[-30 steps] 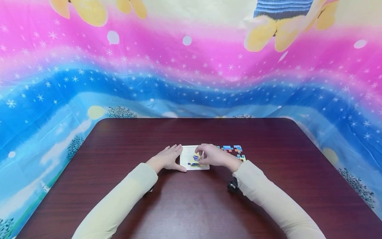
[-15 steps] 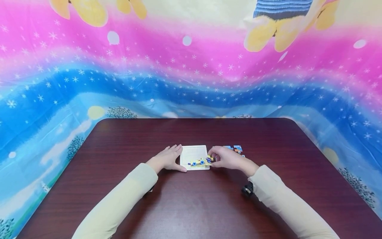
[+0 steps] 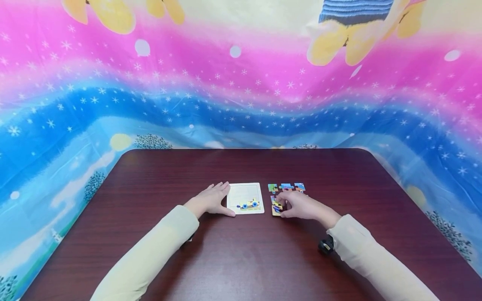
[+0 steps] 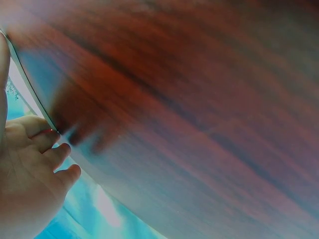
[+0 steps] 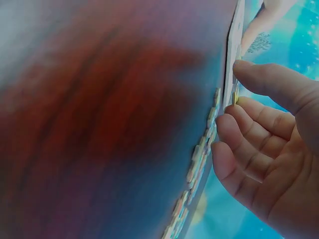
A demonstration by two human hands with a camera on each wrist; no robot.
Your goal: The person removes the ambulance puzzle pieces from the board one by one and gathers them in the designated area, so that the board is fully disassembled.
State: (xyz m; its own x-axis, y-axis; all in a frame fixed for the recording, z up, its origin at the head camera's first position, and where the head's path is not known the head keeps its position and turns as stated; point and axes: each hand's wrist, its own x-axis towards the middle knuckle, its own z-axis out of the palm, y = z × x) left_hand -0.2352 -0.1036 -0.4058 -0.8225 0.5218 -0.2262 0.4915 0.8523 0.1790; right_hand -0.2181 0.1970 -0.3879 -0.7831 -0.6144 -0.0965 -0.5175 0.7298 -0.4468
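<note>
A shallow white puzzle tray (image 3: 241, 193) lies mid-table in the head view, with a joined yellow-and-blue vehicle picture (image 3: 249, 205) along its lower right. My left hand (image 3: 211, 200) rests at the tray's left edge, its fingers straight and the thumb spread along the lower corner. To the right of the tray, my right hand (image 3: 303, 205) pinches a yellow-and-blue jigsaw piece (image 3: 277, 208) between thumb and fingers, low over the loose pieces. In the right wrist view a thin yellow edge of that piece (image 5: 236, 96) shows between the fingertips. The hand hides part of the pieces beneath.
Several loose jigsaw pieces (image 3: 286, 186) lie in rows right of the tray, partly under the right hand. The dark wooden table (image 3: 241, 255) reaches back to a printed curtain (image 3: 241, 104).
My right hand has carried the jigsaw piece from above the tray rightward to the loose pieces. More of the vehicle picture is uncovered. The left hand stays where it was.
</note>
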